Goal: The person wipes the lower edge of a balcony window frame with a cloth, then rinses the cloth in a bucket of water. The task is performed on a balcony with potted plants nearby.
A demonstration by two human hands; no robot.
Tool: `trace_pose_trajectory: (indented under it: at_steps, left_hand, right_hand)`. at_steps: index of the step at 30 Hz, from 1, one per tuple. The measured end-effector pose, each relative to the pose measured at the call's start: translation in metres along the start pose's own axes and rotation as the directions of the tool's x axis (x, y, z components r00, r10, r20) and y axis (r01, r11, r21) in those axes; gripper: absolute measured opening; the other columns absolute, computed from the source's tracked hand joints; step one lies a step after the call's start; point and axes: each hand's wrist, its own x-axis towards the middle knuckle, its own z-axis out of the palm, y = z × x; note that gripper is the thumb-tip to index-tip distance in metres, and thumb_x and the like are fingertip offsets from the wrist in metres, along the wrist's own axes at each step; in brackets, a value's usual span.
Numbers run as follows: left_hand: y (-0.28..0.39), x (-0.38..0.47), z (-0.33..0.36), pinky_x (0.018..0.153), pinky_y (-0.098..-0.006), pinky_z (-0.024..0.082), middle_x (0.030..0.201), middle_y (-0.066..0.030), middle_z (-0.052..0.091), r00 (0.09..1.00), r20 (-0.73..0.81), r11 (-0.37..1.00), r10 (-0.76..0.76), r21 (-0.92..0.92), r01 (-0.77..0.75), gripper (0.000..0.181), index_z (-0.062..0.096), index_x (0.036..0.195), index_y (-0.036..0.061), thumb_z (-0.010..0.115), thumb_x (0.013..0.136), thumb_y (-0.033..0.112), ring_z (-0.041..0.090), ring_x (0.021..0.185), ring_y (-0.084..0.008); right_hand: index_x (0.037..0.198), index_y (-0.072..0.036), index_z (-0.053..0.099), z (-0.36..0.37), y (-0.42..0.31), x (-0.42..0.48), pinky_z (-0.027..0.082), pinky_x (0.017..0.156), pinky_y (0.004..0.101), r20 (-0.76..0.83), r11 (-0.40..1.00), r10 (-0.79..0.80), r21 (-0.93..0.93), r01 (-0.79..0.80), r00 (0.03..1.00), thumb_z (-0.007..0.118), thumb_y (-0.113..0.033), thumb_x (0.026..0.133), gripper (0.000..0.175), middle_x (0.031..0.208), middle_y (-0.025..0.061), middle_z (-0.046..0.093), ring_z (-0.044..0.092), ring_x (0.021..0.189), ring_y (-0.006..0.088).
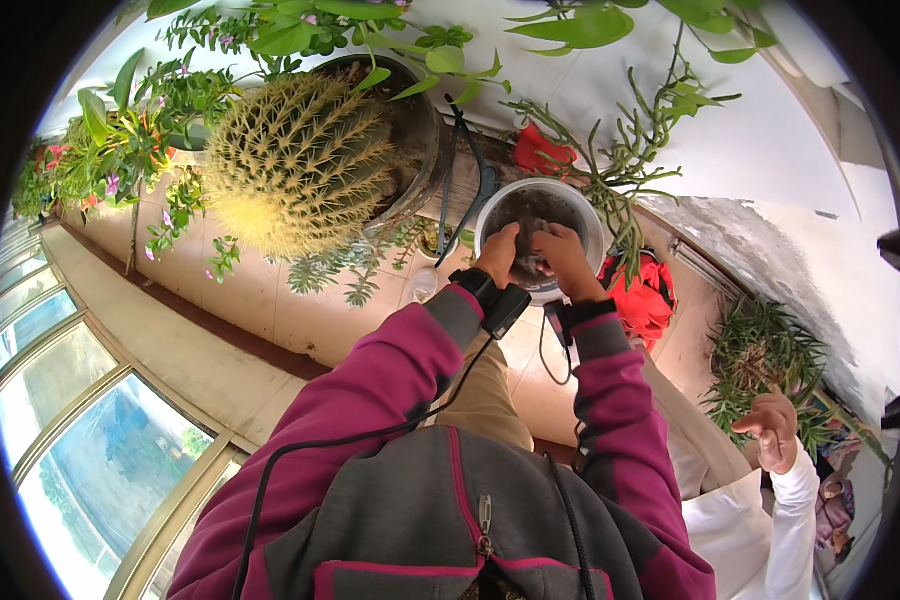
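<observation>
Both my hands reach into a pale round bucket [588, 225] holding dark, murky contents; I cannot tell if it is wet soil or dirty water. My left hand [499, 252] is at the left inside of the bucket, its fingertips dipping into the dark matter. Opposite it, my right hand [564, 259] has its fingers curled inward near the middle. Whatever may lie between the fingers is hidden. A black strap with a device [504, 307] sits on my left wrist, and a dark band [592, 311] circles the right one.
A large spiny barrel cactus [300, 165] grows in a wide pot [427, 176] to the left. Beside the bucket lie a dark clothes hanger [486, 180] and red cloth [641, 296]. Another person's hand [776, 431] is at right. Cables run along my sleeves. Windows [120, 457] line the left.
</observation>
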Motion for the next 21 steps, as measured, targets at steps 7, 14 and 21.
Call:
trace_pose_trajectory:
  at_steps: [7, 14, 21]
  left_hand:
    - [-0.017, 0.033, -0.001, 0.074, -0.0509, 0.055, 0.102, -0.0164, 0.073, 0.994, -0.072, 0.98, 0.087, 0.184, -0.072, 0.034, 0.073, 0.105, 0.0067, 0.067, 0.089, 0.036, 0.071, 0.094, -0.0325]
    - [-0.007, 0.024, -0.01, 0.067, -0.0448, 0.05, 0.069, -0.0202, 0.063, 0.474, 0.727, -0.373, 0.496, 0.672, -0.64, 0.019, 0.061, 0.072, 0.0002, 0.072, 0.065, 0.014, 0.065, 0.076, -0.0385]
    - [-0.002, -0.006, 0.016, 0.068, -0.0312, 0.048, 0.088, -0.0048, 0.062, 0.866, 0.208, 0.788, 0.455, 0.358, -0.501, 0.02, 0.064, 0.096, -0.0013, 0.057, 0.078, -0.005, 0.058, 0.081, -0.0161]
  right_hand:
    - [0.083, -0.017, 0.063, 0.027, 0.011, -0.032, 0.028, 0.04, 0.023, -0.093, 0.816, 0.154, 0.574, -0.073, 0.984, 0.064, -0.044, 0.097, 0.031, 0.066, -0.0051, 0.054, 0.047, 0.048, 0.0062]
    - [0.111, 0.005, 0.064, 0.021, 0.033, -0.003, 0.052, 0.074, 0.0458, -0.276, 0.873, -0.294, -0.468, 0.139, 0.915, 0.063, -0.032, 0.099, 0.038, 0.093, 0.0212, 0.067, 0.065, 0.081, 0.037]
    - [0.117, -0.001, 0.062, -0.013, -0.005, -0.025, 0.049, 0.093, 0.0504, 0.046, 0.59, -0.648, -0.6, 0.539, 0.76, 0.075, -0.003, 0.073, 0.046, 0.114, 0.0224, 0.063, 0.059, 0.109, 0.0443]
